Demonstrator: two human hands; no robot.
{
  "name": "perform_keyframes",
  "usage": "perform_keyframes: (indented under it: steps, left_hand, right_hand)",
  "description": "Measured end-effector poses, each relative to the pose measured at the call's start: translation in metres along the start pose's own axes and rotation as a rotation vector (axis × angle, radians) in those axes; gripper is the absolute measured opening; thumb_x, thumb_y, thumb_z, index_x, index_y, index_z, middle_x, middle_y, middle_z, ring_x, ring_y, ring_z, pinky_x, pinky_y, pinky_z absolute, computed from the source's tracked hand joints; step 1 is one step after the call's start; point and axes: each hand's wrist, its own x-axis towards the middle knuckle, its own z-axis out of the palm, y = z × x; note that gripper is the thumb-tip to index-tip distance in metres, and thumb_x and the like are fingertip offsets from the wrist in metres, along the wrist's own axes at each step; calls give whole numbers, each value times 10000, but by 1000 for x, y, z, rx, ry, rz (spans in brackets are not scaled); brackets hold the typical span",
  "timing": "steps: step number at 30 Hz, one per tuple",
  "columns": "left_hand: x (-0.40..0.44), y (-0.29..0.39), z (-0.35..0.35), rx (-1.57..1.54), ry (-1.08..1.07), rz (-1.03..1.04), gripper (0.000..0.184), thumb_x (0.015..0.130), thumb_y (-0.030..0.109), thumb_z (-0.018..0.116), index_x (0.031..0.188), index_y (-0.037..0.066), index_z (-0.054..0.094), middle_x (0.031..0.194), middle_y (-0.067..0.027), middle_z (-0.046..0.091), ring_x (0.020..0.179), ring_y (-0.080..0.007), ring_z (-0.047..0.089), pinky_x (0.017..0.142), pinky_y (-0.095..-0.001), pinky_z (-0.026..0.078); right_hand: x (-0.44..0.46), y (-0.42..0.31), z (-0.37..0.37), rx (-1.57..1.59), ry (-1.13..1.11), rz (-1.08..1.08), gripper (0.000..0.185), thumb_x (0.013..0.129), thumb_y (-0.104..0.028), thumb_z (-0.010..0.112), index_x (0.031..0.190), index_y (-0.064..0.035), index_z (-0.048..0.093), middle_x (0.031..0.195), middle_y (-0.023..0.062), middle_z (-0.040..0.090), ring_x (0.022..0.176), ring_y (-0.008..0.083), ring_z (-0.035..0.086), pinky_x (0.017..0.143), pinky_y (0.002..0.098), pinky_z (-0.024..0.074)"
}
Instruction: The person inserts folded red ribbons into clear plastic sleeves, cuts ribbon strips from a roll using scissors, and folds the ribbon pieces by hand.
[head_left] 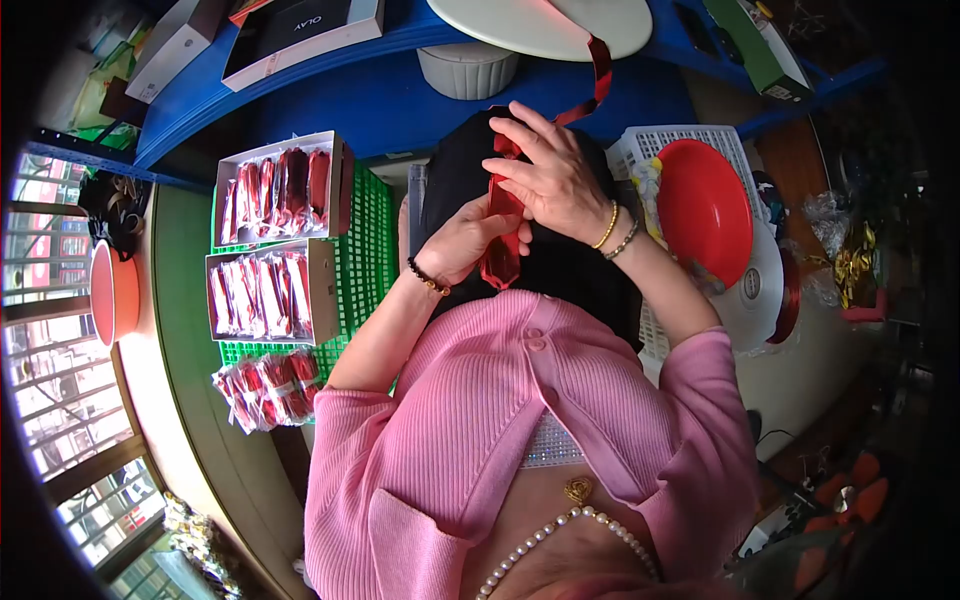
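My left hand [462, 238] pinches a shiny dark red ribbon [503, 200] between thumb and fingers, above my lap. A folded, pointed end of the ribbon hangs below the fingers. Right beside it, my right hand [552, 178] is on the same ribbon, its upper fingers stretched out and its lower fingers curled at the strip. Part of the ribbon is hidden behind this hand. From there the strip runs up over the edge of a round cream-coloured disc [540, 22] on the blue table [400, 50].
Left, a green plastic crate [365, 250] carries a box [335, 190] and another box [322, 290] of wrapped red pieces, with a loose bundle [265, 390] below. Right, a red basin [705, 210] sits by a white basket [690, 135]. A white ribbed container [467, 72] stands ahead.
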Motion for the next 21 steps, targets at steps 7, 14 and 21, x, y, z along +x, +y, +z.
perform_keyframes:
  steps: [7,14,21]
  left_hand:
    - [-4,4,-1,66,-48,10,184,944,156,432,1024,7,504,854,-77,603,748,-161,612,716,-281,512]
    - [-3,-5,-4,64,-32,42,199,947,176,430,1012,7,512,835,-74,602,734,-156,610,678,-271,509]
    - [-8,-13,2,101,32,37,182,943,163,436,1002,9,513,800,-71,592,694,-149,594,642,-251,495]
  right_hand:
    - [1,1,2,105,-76,-142,177,753,-169,624,913,-103,660,1273,93,456,1251,289,354,959,421,340]
    - [-6,1,10,82,-71,-137,178,783,-200,620,930,-109,658,1278,98,452,1257,284,346,978,426,319]
    - [-11,-2,6,81,-57,-145,253,754,-202,639,998,-133,646,1288,109,449,1227,295,391,967,400,334]
